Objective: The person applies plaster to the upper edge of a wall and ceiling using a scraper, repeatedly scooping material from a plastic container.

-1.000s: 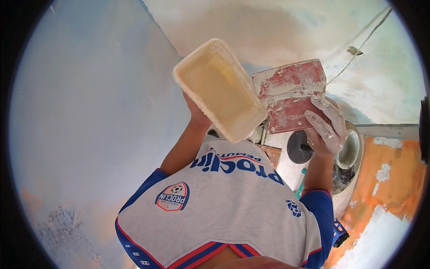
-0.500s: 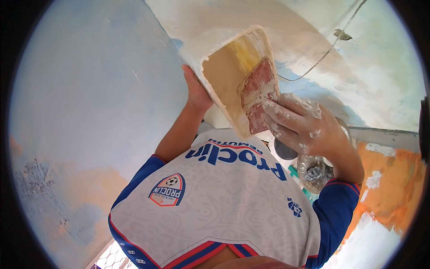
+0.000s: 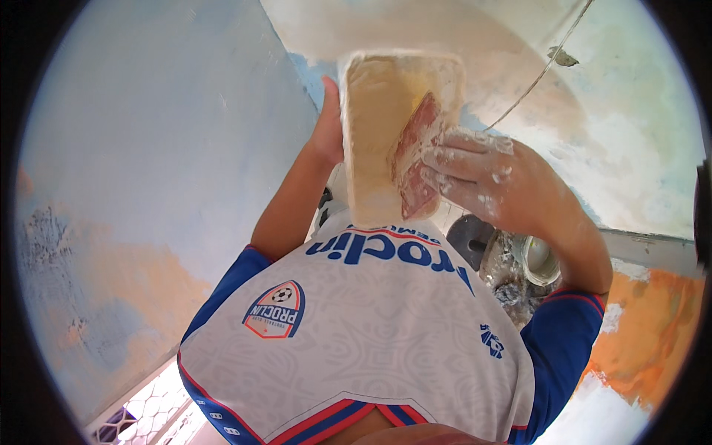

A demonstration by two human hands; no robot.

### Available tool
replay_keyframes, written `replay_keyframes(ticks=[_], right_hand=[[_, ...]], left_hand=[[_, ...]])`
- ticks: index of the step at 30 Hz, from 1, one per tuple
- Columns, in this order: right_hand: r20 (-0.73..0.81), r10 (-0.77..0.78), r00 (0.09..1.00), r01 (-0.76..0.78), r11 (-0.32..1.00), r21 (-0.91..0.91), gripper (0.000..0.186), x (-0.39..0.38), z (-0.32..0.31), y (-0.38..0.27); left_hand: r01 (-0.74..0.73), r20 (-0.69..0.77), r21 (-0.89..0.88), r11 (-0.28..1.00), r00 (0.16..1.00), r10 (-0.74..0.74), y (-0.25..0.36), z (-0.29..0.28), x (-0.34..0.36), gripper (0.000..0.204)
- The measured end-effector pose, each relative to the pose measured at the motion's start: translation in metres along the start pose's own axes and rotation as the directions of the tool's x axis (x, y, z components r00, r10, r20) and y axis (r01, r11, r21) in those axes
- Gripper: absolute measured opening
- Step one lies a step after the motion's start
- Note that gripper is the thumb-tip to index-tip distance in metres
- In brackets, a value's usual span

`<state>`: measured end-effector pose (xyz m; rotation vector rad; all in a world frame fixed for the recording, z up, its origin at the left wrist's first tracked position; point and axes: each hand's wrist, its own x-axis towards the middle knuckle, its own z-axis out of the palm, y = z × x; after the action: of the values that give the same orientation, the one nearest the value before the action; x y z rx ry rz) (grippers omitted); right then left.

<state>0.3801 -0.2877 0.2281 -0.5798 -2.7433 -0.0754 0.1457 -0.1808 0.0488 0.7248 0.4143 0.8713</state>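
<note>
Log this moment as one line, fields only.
left hand: holds tub | right hand: holds scraper over tub | nearby: patchy wall

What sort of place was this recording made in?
Probably a room under renovation: the right-hand wall is patchy orange and white, the right hand holds a smeared red spreader, and the left hand holds a pale, crusted tray.

Large blue lettering (image 3: pixel 382 249), upside down, across white shirt (image 3: pixel 400 311); 1 shield badge (image 3: pixel 274 310) bearing football, lettering.
</note>
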Motion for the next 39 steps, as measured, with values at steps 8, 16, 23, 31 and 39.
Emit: replay_keyframes(ticks=[8, 16, 23, 31, 39], right_hand=[[0.091, -0.013, 0.996, 0.025, 0.992, -0.127, 0.006, 0.002, 0.006, -0.002], [0.201, 0.056, 0.978, -0.045, 0.997, -0.06, 0.025, 0.001, 0.011, -0.001], [0.043, 0.055, 0.998, -0.054, 0.998, -0.018, 0.028, -0.012, 0.024, 0.004], [-0.012, 0.067, 0.998, -0.067, 0.997, -0.032, 0.03, -0.018, 0.039, 0.004], [-0.142, -0.04, 0.989, 0.022, 0.992, -0.128, 0.033, -0.019, 0.044, 0.007]], left_hand=[[0.072, -0.029, -0.026, 0.997, 0.997, -0.072, -0.004, 0.009, -0.003, 0.108], [0.194, -0.073, -0.011, 0.981, 0.978, -0.194, -0.002, 0.016, -0.004, 0.11], [0.201, -0.023, -0.009, 0.98, 0.979, -0.201, -0.002, 0.04, -0.006, 0.113], [0.16, 0.115, -0.098, 0.982, 0.982, -0.148, -0.009, 0.034, 0.003, 0.102], [0.224, 0.329, -0.373, 0.9, 0.939, -0.098, -0.008, 0.024, 0.008, 0.113]])
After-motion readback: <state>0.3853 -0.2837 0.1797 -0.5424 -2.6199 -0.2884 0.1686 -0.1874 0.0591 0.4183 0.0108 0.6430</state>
